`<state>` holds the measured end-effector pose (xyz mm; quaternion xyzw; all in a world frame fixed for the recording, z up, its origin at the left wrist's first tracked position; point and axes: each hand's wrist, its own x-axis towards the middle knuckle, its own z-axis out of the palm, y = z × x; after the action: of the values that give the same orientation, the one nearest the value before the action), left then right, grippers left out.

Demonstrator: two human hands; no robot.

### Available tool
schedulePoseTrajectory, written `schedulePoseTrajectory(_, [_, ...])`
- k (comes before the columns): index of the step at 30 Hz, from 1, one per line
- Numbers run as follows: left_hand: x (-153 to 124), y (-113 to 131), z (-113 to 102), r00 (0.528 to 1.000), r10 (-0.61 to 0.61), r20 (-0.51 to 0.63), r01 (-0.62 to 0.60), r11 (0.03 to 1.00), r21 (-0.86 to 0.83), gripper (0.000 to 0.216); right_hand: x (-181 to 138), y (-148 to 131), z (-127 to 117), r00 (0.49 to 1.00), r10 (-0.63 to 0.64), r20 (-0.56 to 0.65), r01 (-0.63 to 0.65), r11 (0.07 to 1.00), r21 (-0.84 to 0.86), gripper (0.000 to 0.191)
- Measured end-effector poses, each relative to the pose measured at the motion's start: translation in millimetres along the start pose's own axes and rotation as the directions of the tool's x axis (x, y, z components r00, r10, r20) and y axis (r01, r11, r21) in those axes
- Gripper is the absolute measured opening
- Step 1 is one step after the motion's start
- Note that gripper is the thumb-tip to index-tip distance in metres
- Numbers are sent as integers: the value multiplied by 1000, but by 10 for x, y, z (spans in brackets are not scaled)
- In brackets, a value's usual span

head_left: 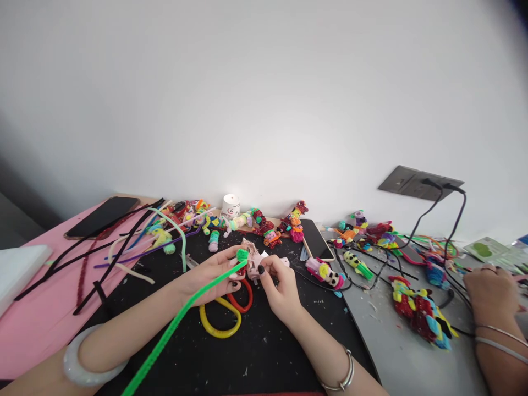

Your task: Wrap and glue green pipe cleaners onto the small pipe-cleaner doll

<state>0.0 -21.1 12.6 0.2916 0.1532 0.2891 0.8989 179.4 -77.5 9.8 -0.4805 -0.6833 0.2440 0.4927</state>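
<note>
A pale pink pipe-cleaner figure (254, 260) is held up between my two hands above the black mat. My left hand (212, 278) is closed around its left side. The thumb and fingers of my right hand (281, 286) pinch its right side. A bright green pipe cleaner (185, 309) ends in a small coil at the figure and trails down to the lower left, across my left forearm. Dark red fuzz shows by the left fingers. Just below my hands lie scissors (220, 332) with yellow and red handles, their blades mostly hidden.
Loose pipe cleaners (119, 242) and a phone (103, 216) lie at left. Along the wall stand a paper cup (230, 206), several colourful pipe-cleaner figures (269, 234) and another phone (318, 240). Black cables (421, 220) hang from a wall socket (412, 181). Another person's hand (491, 291) is at far right.
</note>
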Motion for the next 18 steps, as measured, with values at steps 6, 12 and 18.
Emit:
schedulePoseTrajectory(6, [-28,18,36,1000,5,-3,-5,1000,1,27,-3,37,-13,1000,3,-17,-4,999,-33,8])
schedulePoseTrajectory(12, [31,-45,21,994,77,-72,-59,972,225,28,-21,40,0,997,-65,-42,64,998,-30,21])
schedulePoseTrajectory(18, [88,-125,7,963,264,-51,-187,794,578,22,-38,10,20,979,-184,-88,160,960,-228,16])
